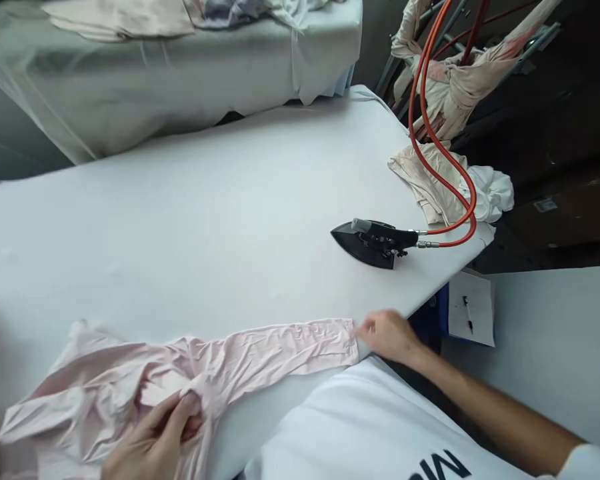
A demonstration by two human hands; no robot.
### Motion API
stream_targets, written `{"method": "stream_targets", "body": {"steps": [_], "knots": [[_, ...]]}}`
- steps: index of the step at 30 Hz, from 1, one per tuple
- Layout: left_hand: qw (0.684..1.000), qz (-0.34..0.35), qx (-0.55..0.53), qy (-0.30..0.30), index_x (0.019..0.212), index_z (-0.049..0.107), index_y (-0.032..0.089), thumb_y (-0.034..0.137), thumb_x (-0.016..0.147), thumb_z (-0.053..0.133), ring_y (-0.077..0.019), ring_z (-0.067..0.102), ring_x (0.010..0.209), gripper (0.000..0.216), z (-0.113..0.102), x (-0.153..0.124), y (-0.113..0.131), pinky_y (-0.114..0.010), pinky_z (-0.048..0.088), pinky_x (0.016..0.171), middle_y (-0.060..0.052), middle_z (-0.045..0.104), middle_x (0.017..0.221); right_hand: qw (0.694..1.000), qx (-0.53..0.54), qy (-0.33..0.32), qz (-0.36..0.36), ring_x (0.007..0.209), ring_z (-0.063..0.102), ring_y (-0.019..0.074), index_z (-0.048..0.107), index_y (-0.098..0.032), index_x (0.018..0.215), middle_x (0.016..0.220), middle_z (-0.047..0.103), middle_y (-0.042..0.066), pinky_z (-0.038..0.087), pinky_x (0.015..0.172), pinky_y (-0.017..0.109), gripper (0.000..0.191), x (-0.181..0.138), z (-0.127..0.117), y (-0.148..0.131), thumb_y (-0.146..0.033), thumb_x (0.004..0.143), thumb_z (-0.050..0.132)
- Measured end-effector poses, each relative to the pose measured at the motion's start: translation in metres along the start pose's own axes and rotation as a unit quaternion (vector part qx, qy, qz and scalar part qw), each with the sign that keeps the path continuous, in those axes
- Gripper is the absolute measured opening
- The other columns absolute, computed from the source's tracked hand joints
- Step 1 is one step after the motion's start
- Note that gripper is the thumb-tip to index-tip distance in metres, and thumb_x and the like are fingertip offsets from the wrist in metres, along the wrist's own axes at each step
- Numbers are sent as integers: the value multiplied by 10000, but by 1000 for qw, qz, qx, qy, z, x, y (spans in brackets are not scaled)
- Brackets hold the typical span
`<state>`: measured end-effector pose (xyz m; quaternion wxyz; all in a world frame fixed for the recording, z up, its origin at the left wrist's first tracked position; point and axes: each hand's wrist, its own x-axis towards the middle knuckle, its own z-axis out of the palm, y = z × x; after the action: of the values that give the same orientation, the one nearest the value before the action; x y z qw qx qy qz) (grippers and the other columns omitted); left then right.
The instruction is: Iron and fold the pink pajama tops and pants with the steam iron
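Note:
A wrinkled pale pink garment (190, 373) lies along the near edge of the white padded ironing table (205, 220). One long sleeve stretches to the right. My right hand (387, 335) pinches the cuff end of that sleeve at the table's edge. My left hand (153, 440) grips bunched pink fabric near the garment's body, fingers closed on it. A black iron (373, 241) rests flat on the table beyond my right hand, untouched.
Red hoses (443, 153) run from the iron up to the far right, over crumpled cloths (450, 183). A clipboard with paper and a pen (470, 308) hangs below the table's right corner. Another cloth-covered table with heaped garments (170, 60) stands behind.

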<state>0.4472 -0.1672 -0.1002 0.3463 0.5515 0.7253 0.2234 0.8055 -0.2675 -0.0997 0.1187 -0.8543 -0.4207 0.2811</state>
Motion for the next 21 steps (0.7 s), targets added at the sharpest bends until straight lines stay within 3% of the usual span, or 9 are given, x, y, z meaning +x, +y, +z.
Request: {"method": "stream_targets", "body": {"steps": [2, 4, 6, 8, 12, 14, 16, 19, 21], "knots": [[999, -40, -5, -37, 734, 729, 189, 633, 650, 679, -164, 612, 523, 454, 13, -3, 5, -256, 508, 516, 7, 635, 525, 984, 82, -97, 125, 529, 500, 157, 653, -181, 548, 503, 553, 11, 352, 542, 273, 321, -32, 25, 12, -451, 712, 708], [997, -14, -16, -72, 728, 749, 204, 595, 631, 690, -161, 615, 530, 407, 24, -4, 21, -246, 504, 551, 10, 649, 534, 972, 169, -73, 145, 569, 511, 156, 701, -175, 625, 548, 578, 7, 362, 554, 263, 315, -40, 32, 13, -466, 738, 665], [993, 46, -45, -103, 756, 760, 207, 561, 662, 696, -157, 631, 567, 372, 27, 3, 46, -238, 507, 594, 3, 679, 592, 973, 222, -11, 67, 616, 512, 155, 731, -181, 687, 630, 608, 17, 379, 589, 267, 313, -29, 22, 3, -482, 741, 664], [988, 69, -77, -115, 792, 764, 202, 537, 681, 711, -154, 638, 593, 357, 24, 17, 75, -233, 506, 612, -4, 690, 622, 967, 253, 0, -31, 627, 491, 144, 716, -188, 666, 677, 604, 24, 382, 605, 271, 290, -10, -1, -13, -472, 721, 700], [963, 129, -129, -198, 785, 741, 184, 493, 710, 709, -133, 577, 560, 320, 27, 35, 126, -231, 468, 568, 7, 644, 599, 944, 280, -103, -141, 614, 463, 129, 602, -185, 605, 681, 541, 11, 370, 575, 262, 340, 12, -53, -48, -473, 769, 678], [921, 220, -110, -303, 638, 675, 183, 398, 712, 703, -104, 489, 519, 229, 46, 26, 144, -217, 379, 500, 27, 566, 546, 940, 240, -128, -207, 632, 487, 138, 579, -187, 627, 694, 540, 14, 389, 598, 267, 345, 9, -70, -64, -466, 823, 631], [882, 309, -71, -350, 493, 547, 174, 240, 711, 657, -78, 387, 485, 253, 74, 5, 154, -218, 298, 479, 40, 457, 482, 941, 135, -83, -298, 759, 552, 182, 629, -191, 736, 813, 609, 54, 426, 702, 303, 266, -1, -76, -79, -430, 852, 613], [887, 367, -65, -274, 472, 500, 171, 105, 708, 557, -77, 391, 475, 252, 110, -27, 153, -222, 331, 508, 28, 458, 476, 904, -74, 18, -420, 1040, 556, 276, 653, -184, 1115, 1116, 634, 140, 399, 889, 406, 325, -16, -68, -89, -340, 831, 644], [894, 375, -70, -236, 577, 595, 178, 103, 720, 540, -105, 496, 531, 170, 112, -39, 129, -228, 406, 555, -4, 572, 575, 859, -150, 19, -489, 907, 584, 235, 660, -165, 1103, 956, 665, 114, 400, 852, 386, 282, -18, -62, -83, -251, 846, 582]]}}
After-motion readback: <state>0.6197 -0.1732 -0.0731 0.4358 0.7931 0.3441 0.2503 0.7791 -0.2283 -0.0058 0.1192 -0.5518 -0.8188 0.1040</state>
